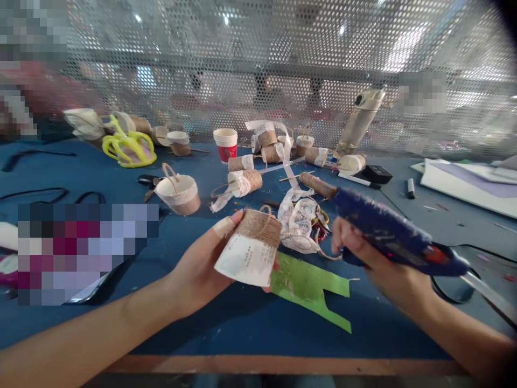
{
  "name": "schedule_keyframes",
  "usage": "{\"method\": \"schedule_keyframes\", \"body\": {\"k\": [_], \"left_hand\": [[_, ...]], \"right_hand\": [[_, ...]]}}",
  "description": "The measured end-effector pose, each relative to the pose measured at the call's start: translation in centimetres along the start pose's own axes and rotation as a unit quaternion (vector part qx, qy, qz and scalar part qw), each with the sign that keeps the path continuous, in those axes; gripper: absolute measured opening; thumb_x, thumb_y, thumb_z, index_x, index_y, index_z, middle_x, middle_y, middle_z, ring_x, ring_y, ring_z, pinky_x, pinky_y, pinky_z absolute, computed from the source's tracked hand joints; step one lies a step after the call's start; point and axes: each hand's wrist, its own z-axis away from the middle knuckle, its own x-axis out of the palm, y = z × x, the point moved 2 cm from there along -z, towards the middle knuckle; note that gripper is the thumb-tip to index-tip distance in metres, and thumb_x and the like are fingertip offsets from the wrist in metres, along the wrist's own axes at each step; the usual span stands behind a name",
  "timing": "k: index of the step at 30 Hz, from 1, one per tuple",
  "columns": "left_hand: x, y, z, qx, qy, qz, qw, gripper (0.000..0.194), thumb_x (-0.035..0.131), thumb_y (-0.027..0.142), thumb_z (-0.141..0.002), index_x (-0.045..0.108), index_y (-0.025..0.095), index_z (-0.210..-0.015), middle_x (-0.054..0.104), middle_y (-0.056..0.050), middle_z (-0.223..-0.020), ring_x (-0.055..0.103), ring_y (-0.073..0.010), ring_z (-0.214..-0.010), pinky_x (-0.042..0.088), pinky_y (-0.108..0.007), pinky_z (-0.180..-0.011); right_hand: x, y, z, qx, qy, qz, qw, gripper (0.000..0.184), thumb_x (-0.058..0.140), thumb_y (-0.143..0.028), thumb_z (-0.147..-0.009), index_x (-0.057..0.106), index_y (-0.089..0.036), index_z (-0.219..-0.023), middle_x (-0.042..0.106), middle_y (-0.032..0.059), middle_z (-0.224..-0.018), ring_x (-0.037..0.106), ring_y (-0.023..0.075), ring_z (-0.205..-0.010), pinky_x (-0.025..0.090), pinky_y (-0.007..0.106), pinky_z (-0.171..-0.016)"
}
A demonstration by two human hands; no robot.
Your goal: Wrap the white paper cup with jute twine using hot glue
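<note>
Left hand (205,261) is closed around a paper cup (247,263), thumb along its upper left edge, fingertips just showing at the cup's 4 o'clock; right hand (369,253) is wrapped around a glue gun (383,231) at 3 o'clock from the cup, nozzle aimed toward 10 o'clock and well apart from it. Risks, as judged: if the nozzle is hot, swinging it to the cup could burn the left thumb, which lies against the wound twine (260,229); a hard squeeze could dent the paper wall; any unglued turn of twine could slip. A glue drip could also foul the lace (299,223) at 2 o'clock or the green sheet (307,288) at 4 o'clock. Relative to the grip: cup sits tilted at the palm's 2 o'clock, its printed white band facing the wearer, twine band uppermost.
</note>
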Motion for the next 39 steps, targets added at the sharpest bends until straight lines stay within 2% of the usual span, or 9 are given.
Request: {"method": "schedule_keyframes", "body": {"k": [4, 8, 13, 18, 22, 29, 33, 39], "left_hand": [[-0.2, -0.3, 0.1, -0.002, 0.007, 0.008, 1.000, 0.044, 0.052, 0.049, -0.094, 0.067, 0.015, -0.118, 0.078, -0.013, -0.091, 0.075, -0.0312, -0.074, 0.060, -0.042, -0.061], [-0.3, -0.2, 0.3, 0.013, 0.021, 0.027, 0.999, 0.039, 0.060, 0.044, -0.092, 0.069, 0.018, -0.119, 0.080, -0.010, -0.101, 0.077, -0.0293, -0.075, 0.060, -0.040, -0.066], [0.2, 0.0, 0.6, 0.049, 0.013, 0.019, 0.999, 0.035, 0.069, 0.045, -0.087, 0.074, 0.021, -0.111, 0.081, -0.005, -0.099, 0.076, -0.0239, -0.077, 0.062, -0.038, -0.074], [0.3, -0.1, 0.8, 0.097, 0.036, -0.027, 0.994, 0.031, 0.067, 0.046, -0.088, 0.077, 0.023, -0.106, 0.079, -0.001, -0.094, 0.072, -0.0181, -0.090, 0.058, -0.025, -0.079], [0.2, -0.1, 0.9, 0.115, 0.050, -0.065, 0.990, 0.034, 0.065, 0.050, -0.089, 0.074, 0.024, -0.110, 0.077, -0.002, -0.092, 0.071, -0.0200, -0.089, 0.056, -0.027, -0.078], [0.1, 0.0, 1.1, 0.140, 0.042, -0.127, 0.981, 0.037, 0.066, 0.053, -0.087, 0.068, 0.027, -0.113, 0.075, -0.001, -0.099, 0.068, -0.0206, -0.089, 0.053, -0.028, -0.076], [-0.1, -0.1, 0.9, 0.149, 0.044, -0.148, 0.977, 0.035, 0.066, 0.053, -0.087, 0.068, 0.028, -0.112, 0.072, -0.001, -0.101, 0.066, -0.0211, -0.092, 0.052, -0.027, -0.077], [-0.5, -0.2, 0.8, 0.166, 0.054, -0.183, 0.968, 0.031, 0.062, 0.047, -0.092, 0.068, 0.029, -0.116, 0.070, -0.002, -0.112, 0.062, -0.0229, -0.103, 0.049, -0.027, -0.082]], "right_hand": [[0.5, -1.4, 0.4, -0.078, -0.124, 0.027, 0.989, 0.017, 0.070, -0.014, -0.083, 0.057, -0.023, -0.078, 0.057, -0.0034, -0.072, 0.053, 0.0118, -0.060, 0.041, 0.028, -0.056], [0.9, -1.7, 0.7, -0.121, -0.182, 0.057, 0.974, 0.017, 0.066, -0.012, -0.079, 0.053, -0.023, -0.077, 0.051, -0.0035, -0.069, 0.047, 0.0127, -0.059, 0.034, 0.030, -0.054], [1.1, -1.6, 0.8, -0.111, -0.167, 0.102, 0.974, 0.021, 0.061, -0.012, -0.083, 0.046, -0.023, -0.073, 0.043, -0.0041, -0.068, 0.039, 0.0119, -0.058, 0.028, 0.030, -0.054], [1.2, -1.9, 1.0, -0.117, -0.159, 0.135, 0.971, 0.025, 0.060, -0.012, -0.080, 0.039, -0.023, -0.072, 0.040, -0.0047, -0.068, 0.035, 0.0115, -0.058, 0.026, 0.029, -0.054], [1.2, -1.9, 1.1, -0.122, -0.165, 0.147, 0.967, 0.026, 0.061, -0.010, -0.076, 0.039, -0.024, -0.073, 0.039, -0.0048, -0.069, 0.035, 0.0110, -0.057, 0.026, 0.028, -0.053], [1.1, -1.9, 1.2, -0.131, -0.169, 0.160, 0.964, 0.025, 0.058, -0.016, -0.083, 0.036, -0.024, -0.074, 0.038, -0.0035, -0.068, 0.035, 0.0129, -0.056, 0.027, 0.029, -0.052], [1.1, -1.7, 1.2, -0.145, -0.189, 0.167, 0.957, 0.028, 0.062, -0.012, -0.078, 0.037, -0.025, -0.076, 0.040, -0.0034, -0.068, 0.037, 0.0131, -0.055, 0.027, 0.029, -0.051], [1.5, -1.6, 1.2, -0.174, -0.152, 0.173, 0.957, 0.033, 0.064, -0.011, -0.073, 0.035, -0.025, -0.075, 0.037, -0.0046, -0.067, 0.032, 0.0120, -0.054, 0.024, 0.028, -0.050]]}}
